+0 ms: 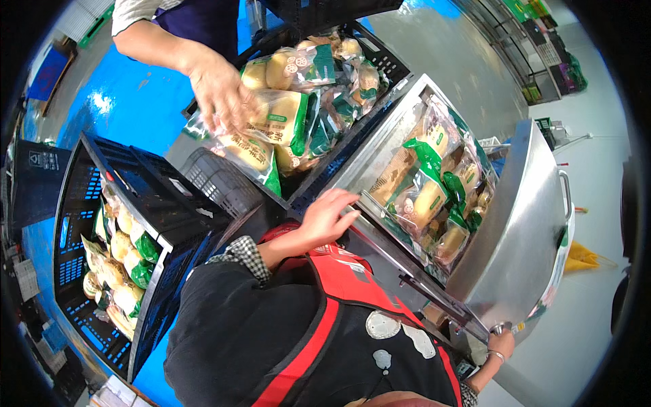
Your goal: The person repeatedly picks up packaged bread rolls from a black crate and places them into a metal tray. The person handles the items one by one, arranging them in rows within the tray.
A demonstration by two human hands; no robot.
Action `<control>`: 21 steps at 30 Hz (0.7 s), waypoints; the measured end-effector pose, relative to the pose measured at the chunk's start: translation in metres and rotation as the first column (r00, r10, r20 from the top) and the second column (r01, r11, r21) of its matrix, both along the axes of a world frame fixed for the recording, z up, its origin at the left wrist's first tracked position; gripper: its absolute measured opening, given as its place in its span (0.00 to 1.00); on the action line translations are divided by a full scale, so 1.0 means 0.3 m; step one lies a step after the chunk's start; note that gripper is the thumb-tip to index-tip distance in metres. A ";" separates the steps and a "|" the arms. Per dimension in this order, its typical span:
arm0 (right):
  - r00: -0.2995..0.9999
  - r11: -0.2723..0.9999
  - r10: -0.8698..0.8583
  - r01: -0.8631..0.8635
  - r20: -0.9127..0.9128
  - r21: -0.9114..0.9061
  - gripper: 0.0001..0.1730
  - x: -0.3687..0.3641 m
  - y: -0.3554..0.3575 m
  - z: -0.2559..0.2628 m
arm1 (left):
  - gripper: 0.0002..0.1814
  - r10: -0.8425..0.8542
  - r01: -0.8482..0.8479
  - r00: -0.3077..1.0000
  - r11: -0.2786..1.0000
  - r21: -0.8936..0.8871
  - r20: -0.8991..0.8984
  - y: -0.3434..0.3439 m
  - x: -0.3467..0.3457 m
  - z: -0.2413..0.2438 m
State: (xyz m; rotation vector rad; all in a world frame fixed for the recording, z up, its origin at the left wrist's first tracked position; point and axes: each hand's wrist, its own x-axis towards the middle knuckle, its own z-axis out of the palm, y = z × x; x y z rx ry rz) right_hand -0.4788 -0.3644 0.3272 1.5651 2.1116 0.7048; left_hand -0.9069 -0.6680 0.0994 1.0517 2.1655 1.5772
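Observation:
My left hand (328, 216) rests its fingertips on the near left corner of a stainless steel chamber machine, beside a thin metal bar (389, 216). Around a round metal knob (501, 328) at the machine's right end, my right hand (502, 343) is closed. The machine's curved steel lid (519, 219) stands raised. Inside its chamber lie several clear and green plastic packs (430, 201) of pale lotus root pieces. A co-worker's hand (218, 94) touches similar packs (279, 117) heaped in a black plastic crate (384, 56) beyond my left hand.
To the left, a tilted black crate (145, 198) holds more packs (119, 254). A grey perforated basket (221, 180) sits between the crates. Another black crate (330, 12) is at the top edge. Shelving (534, 56) stands at the far right, and blue floor (127, 91) shows at left.

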 end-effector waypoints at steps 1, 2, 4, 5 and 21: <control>0.999 0.999 0.033 -0.034 -0.031 -0.007 0.13 -0.027 -0.014 -0.016 | 0.19 -0.016 0.016 1.000 1.000 0.008 0.012 0.035 0.001 0.018; 0.996 0.998 0.065 -0.065 -0.055 -0.009 0.13 -0.069 -0.043 -0.023 | 0.22 -0.023 0.023 1.000 0.999 0.025 -0.005 0.073 0.000 0.034; 0.979 0.985 0.169 -0.171 -0.116 -0.004 0.12 -0.142 -0.095 -0.043 | 0.25 -0.041 0.042 0.999 0.997 0.066 -0.006 0.137 0.006 0.073; 0.961 0.968 0.252 -0.252 -0.113 0.021 0.11 -0.179 -0.121 -0.058 | 0.26 -0.051 0.050 0.999 0.995 0.089 0.009 0.162 0.008 0.097; 0.784 0.801 0.496 -0.579 -0.374 -0.151 0.11 -0.559 -0.324 -0.506 | 0.30 -0.015 0.009 0.998 0.993 -0.114 -0.055 0.240 -0.061 0.000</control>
